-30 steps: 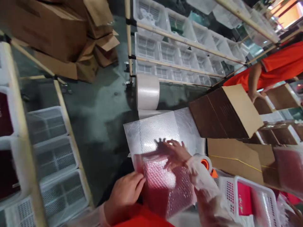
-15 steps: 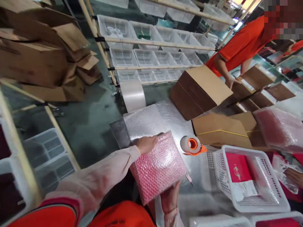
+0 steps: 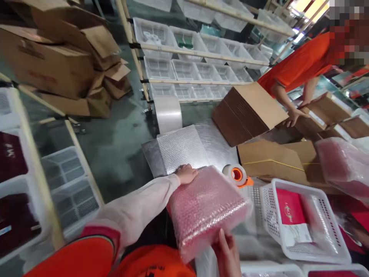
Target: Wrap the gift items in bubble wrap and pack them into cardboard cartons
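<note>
A red, flat package in bubble wrap (image 3: 209,206) lies tilted in front of me, over the near edge of the metal table. My left hand (image 3: 186,174) is closed on its upper left corner. At the lower right edge, my right hand (image 3: 227,248) grips the package with the thumb on top; its other fingers are partly hidden beneath. Just beyond the package, a sheet of bubble wrap (image 3: 183,148) runs from a roll (image 3: 168,114) across the table (image 3: 221,140). A tape roll on an orange dispenser (image 3: 236,175) stands right of the package.
Folded cardboard boxes (image 3: 250,111) stand at the back, with a co-worker's hand (image 3: 294,115) beside them. A white basket (image 3: 317,246) holding red packets is at the right. Racks of plastic bins (image 3: 184,71) rise behind; piled cartons (image 3: 57,73) lie left.
The package has tilted and shifted right, showing more of its near side. My right hand has moved right and its thumb now shows on the edge. The view has swung slightly left.
</note>
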`<state>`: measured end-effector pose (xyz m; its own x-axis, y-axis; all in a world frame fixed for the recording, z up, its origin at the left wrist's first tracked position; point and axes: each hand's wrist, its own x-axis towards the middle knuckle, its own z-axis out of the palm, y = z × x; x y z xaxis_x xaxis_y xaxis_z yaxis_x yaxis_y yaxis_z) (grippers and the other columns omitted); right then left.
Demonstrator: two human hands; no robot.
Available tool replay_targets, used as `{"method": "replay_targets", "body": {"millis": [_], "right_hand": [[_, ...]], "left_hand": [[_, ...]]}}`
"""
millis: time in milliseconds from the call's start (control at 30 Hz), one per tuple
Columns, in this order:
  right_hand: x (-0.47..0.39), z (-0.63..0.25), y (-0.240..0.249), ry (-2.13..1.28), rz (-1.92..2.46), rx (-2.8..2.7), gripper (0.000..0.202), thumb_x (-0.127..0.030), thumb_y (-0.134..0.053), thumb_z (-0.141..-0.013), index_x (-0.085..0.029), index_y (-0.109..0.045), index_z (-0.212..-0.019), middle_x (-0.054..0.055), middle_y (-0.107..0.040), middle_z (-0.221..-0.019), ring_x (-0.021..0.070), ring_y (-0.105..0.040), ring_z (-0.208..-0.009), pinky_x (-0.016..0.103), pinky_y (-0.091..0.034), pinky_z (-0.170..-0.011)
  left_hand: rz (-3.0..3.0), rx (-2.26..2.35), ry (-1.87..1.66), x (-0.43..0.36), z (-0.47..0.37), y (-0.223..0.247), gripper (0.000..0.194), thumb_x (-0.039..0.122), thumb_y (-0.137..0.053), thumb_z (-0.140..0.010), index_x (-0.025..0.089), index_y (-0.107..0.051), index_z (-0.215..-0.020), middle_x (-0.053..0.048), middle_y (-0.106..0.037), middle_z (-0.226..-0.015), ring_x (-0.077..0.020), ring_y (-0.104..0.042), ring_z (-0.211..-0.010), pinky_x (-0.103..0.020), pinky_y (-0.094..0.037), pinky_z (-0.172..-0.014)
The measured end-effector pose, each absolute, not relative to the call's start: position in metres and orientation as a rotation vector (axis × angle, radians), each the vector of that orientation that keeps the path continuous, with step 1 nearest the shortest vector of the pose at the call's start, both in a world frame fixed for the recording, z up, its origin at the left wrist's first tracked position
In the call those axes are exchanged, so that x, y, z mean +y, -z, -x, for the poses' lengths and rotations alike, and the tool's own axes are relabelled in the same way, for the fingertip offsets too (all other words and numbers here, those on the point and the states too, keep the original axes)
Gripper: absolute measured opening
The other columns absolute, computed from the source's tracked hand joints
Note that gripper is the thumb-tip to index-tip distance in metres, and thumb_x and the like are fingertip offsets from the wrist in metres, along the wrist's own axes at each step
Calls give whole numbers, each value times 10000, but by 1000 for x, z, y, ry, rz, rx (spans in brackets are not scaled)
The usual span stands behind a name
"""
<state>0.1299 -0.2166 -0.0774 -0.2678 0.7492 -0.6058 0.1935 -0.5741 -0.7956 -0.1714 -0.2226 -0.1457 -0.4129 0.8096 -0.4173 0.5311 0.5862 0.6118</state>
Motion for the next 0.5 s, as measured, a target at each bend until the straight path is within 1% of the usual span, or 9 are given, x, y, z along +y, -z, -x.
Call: {"method": "replay_targets", "body": {"millis": [67, 133, 233, 333, 400, 433, 467, 500], "right_hand": [[-207, -113, 69, -1891, 1588, -1251, 596, -592, -887, -583, -169, -620, -906, 52, -722, -908, 212, -669, -849, 324, -582, -730], [-201, -95, 64, -1824, 1602, -1298, 602, -588, -895, -565, -173, -584, -871, 24, -701, -817, 190, -657, -765, 298, -569, -658], [-198, -62, 59, -1695, 1632, -1306, 636, -603, -905, -513, -189, -511, -794, -40, -618, -661, 133, -583, -599, 246, -505, -530], [-201, -30, 55, -1647, 1643, -1316, 677, -658, -881, -492, -185, -532, -829, -43, -606, -666, 110, -536, -559, 228, -459, -486], [-202, -13, 52, -1657, 1643, -1300, 684, -674, -869, -495, -185, -556, -857, -34, -620, -699, 108, -534, -572, 221, -448, -490], [-203, -7, 51, -1665, 1646, -1284, 677, -669, -871, -498, -188, -561, -859, -32, -626, -711, 107, -537, -581, 217, -444, -496], [-202, -3, 49, -1672, 1652, -1264, 668, -653, -881, -501, -194, -567, -870, -28, -641, -736, 112, -554, -603, 213, -445, -507], [-203, -2, 48, -1687, 1661, -1234, 662, -631, -891, -509, -202, -580, -906, -20, -668, -787, 123, -586, -650, 211, -455, -531]], "left_hand": [[-1024, 2158, -504, -220, 181, 150, 466, 460, -313, -1006, 277, -598, -1326, -123, -601, -1341, -320, -523, -1303, -486, -415, -1067], [-1016, 2178, -522, -217, 190, 153, 485, 466, -390, -989, 237, -538, -1389, -142, -581, -1367, -311, -509, -1322, -450, -407, -1083], [-1016, 2159, -556, -212, 203, 156, 483, 438, -484, -960, 186, -534, -1369, -142, -609, -1354, -276, -554, -1280, -374, -421, -1069], [-997, 2106, -565, -208, 217, 155, 439, 404, -529, -938, 148, -585, -1290, -150, -666, -1280, -273, -629, -1176, -349, -466, -997], [-995, 2060, -571, -210, 225, 150, 396, 402, -495, -953, 131, -650, -1198, -162, -694, -1235, -292, -645, -1152, -361, -477, -973], [-1004, 2026, -581, -212, 228, 147, 404, 424, -451, -973, 141, -683, -1145, -151, -709, -1216, -290, -650, -1147, -359, -479, -971], [-1026, 1980, -594, -216, 230, 143, 444, 459, -397, -994, 164, -707, -1112, -125, -721, -1207, -275, -655, -1145, -344, -480, -975], [-1053, 1922, -624, -221, 231, 139, 498, 498, -341, -1009, 189, -716, -1120, -95, -723, -1225, -254, -653, -1158, -324, -475, -992]]}}
